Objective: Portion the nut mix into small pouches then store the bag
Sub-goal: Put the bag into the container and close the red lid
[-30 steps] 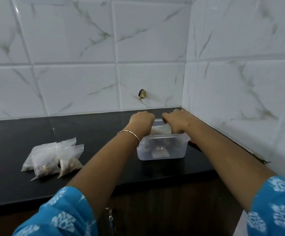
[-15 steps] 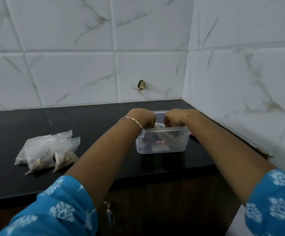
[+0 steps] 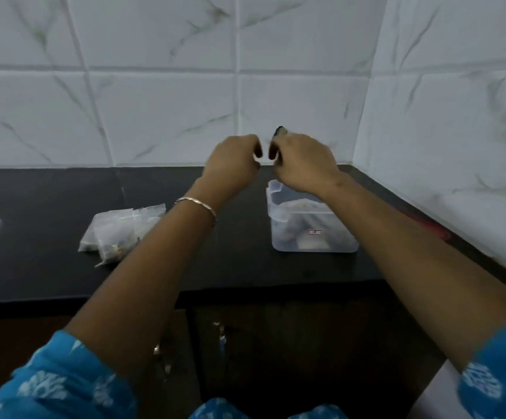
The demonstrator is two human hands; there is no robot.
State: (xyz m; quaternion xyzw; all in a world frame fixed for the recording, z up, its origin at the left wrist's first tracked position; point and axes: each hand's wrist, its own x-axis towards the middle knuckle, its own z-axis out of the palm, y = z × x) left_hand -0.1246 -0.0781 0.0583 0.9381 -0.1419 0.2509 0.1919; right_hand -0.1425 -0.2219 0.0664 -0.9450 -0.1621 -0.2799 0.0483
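Covering the upper half of the frame, a white marble-veined tiled wall (image 3: 161,116) meets at a corner on the right. Below it a black worktop (image 3: 230,261) runs across the middle. Two bare forearms in blue patterned sleeves (image 3: 64,376) reach up from the bottom corners.

Right of centre, a clear plastic container (image 3: 312,237) stands lidless on the worktop, with the pale, crumpled bag (image 3: 298,204) of nut mix inside it. At centre left lie the filled small pouches (image 3: 118,231), overlapping and well apart from the container.

The left hand (image 3: 230,164) and right hand (image 3: 303,164) hover close together above the container. Their fingers (image 3: 253,145) are curled inwards with nothing visibly held, though the hands are blurred. A thin bracelet (image 3: 195,204) circles the left wrist.
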